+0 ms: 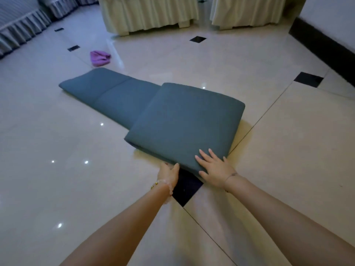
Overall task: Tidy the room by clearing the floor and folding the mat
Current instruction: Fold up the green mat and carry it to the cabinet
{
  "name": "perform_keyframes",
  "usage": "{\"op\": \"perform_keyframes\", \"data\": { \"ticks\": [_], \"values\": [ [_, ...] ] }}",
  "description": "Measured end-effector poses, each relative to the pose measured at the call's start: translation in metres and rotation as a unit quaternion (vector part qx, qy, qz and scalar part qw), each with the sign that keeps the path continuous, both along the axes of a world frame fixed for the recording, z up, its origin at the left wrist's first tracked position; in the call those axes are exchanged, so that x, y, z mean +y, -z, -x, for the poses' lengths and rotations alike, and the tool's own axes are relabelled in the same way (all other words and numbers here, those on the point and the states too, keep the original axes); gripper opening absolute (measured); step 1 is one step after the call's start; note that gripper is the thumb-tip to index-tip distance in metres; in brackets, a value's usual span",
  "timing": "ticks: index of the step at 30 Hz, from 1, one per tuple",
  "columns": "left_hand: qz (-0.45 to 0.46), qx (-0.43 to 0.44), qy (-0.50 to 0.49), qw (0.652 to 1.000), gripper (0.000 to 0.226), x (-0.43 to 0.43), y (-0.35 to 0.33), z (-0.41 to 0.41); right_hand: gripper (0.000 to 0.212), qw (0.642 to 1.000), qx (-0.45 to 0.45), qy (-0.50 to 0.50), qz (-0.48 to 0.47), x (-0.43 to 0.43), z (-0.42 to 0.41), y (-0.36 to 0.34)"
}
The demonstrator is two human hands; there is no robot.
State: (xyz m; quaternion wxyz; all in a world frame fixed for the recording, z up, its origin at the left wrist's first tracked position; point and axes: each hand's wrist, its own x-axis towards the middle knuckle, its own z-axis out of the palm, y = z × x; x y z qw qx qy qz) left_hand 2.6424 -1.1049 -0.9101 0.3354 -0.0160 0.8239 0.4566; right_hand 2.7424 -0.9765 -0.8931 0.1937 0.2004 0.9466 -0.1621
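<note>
A thick grey-blue mat [178,120] lies on the glossy tiled floor [57,150]. Its near part is folded into a stack of layers, and its far part stretches flat toward the upper left. My left hand [168,172] is at the near left corner of the stack, thumb on the edge and fingers tucked under the fold. On the near corner's top my right hand [213,167] lies flat, fingers spread. A crumpled purple cloth [99,58] lies on the floor beyond the mat.
Two cream skirted seats [149,16] [247,12] stand at the back. A grey-blue skirted sofa [21,25] runs along the far left. A dark skirting board [322,47] lines the right wall. Small black inset tiles [187,186] dot the floor.
</note>
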Motion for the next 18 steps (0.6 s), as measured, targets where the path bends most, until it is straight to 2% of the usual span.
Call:
{"op": "perform_keyframes", "data": {
  "ticks": [4, 7, 9, 12, 14, 18],
  "values": [
    [0.05, 0.086, 0.089, 0.991, 0.031, -0.029, 0.011, 0.014, 0.071, 0.998, -0.016, 0.003, -0.068, -0.009, 0.0, 0.018],
    [0.082, 0.196, 0.185, 0.96, 0.034, -0.034, 0.004, 0.015, 0.071, 0.995, -0.009, 0.005, -0.097, -0.011, 0.002, 0.021],
    [0.121, 0.295, 0.274, 0.907, 0.037, -0.035, -0.003, 0.019, 0.07, 0.996, -0.006, 0.009, -0.09, -0.01, 0.004, 0.021],
    [0.197, 0.425, 0.42, 0.777, 0.041, -0.033, -0.019, 0.026, 0.07, 0.998, 0.009, 0.013, -0.066, -0.008, 0.002, 0.017],
    [0.217, 0.468, 0.474, 0.713, 0.043, -0.032, -0.028, 0.027, 0.071, 0.998, 0.024, 0.017, -0.056, -0.008, -0.001, 0.013],
    [0.239, 0.51, 0.548, 0.619, 0.044, -0.031, -0.05, 0.035, 0.07, 0.995, 0.068, -0.003, -0.067, -0.016, -0.006, 0.0]
  ]
}}
